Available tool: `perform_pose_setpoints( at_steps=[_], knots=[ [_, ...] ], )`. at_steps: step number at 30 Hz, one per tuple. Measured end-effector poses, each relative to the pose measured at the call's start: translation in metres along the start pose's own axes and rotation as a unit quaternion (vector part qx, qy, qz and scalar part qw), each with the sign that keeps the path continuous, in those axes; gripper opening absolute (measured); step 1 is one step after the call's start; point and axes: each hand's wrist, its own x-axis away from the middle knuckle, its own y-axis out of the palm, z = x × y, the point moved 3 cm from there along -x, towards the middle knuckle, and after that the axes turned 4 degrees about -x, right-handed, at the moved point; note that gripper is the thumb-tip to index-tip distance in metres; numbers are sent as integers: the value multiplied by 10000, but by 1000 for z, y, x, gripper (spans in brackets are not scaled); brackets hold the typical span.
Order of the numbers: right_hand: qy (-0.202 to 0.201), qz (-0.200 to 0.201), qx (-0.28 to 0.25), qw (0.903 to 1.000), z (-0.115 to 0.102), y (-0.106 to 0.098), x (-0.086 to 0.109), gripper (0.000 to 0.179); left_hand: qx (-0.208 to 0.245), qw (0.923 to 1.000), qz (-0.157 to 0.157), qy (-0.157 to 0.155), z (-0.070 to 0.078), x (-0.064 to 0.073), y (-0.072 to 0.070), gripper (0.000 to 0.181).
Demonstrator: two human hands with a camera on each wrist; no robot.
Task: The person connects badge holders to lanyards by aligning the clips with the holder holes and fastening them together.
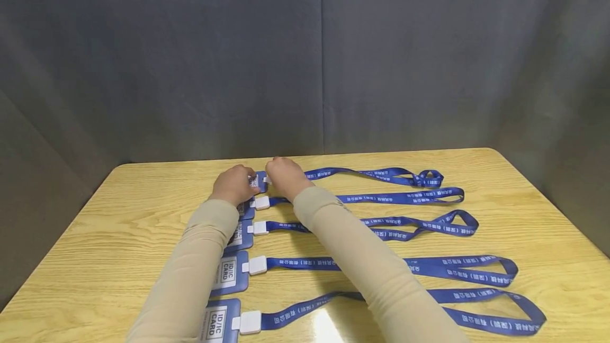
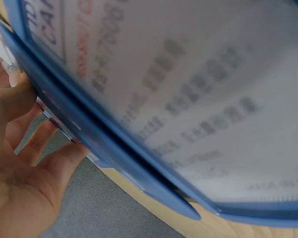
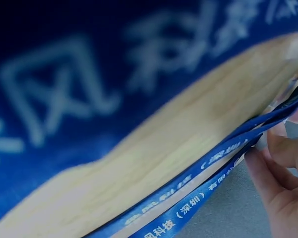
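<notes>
My left hand [image 1: 233, 184] pinches the farthest blue ID card holder [image 1: 260, 181] at the far side of the table. In the left wrist view, thumb and fingers lie on either side of that holder's edge, partly behind a nearer card holder [image 2: 198, 109]. Just right of it, my right hand [image 1: 287, 178] pinches the farthest blue lanyard [image 1: 381, 173] near its white clip [image 1: 267, 179]. In the right wrist view, thumb and forefinger meet on the printed strap [image 3: 203, 196]. That lanyard stretches right and ends in a twisted loop.
Several more card holders [image 1: 233, 273] with white clips [image 1: 258, 265] lie in a column toward me, partly under my left forearm. Their lanyards [image 1: 481, 270] run right in rows, crossed by my right forearm. A grey curtain [image 1: 324, 68] stands behind the wooden table [image 1: 119, 237].
</notes>
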Motion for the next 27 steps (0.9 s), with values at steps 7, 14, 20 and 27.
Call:
perform_pose_setpoints(
  at_steps=[7, 14, 20, 27],
  knots=[
    [-72, -4, 184, 9998, -5, 0, 0, 20, -80, 9999, 33, 100, 0, 1, 0, 48],
    [-40, -42, 176, 9998, -8, 2, 0, 24, -63, 9999, 25, 131, 1, 6, -3, 49],
    [103, -133, -451, 9988, -3, 2, -1, 19, 54, 9999, -78, 117, -3, 6, -4, 51],
    [298, -417, -1511, 9872, 8, -3, 7, 42, 1511, 9829, -1040, 160, -11, 6, -4, 65]
  ],
)
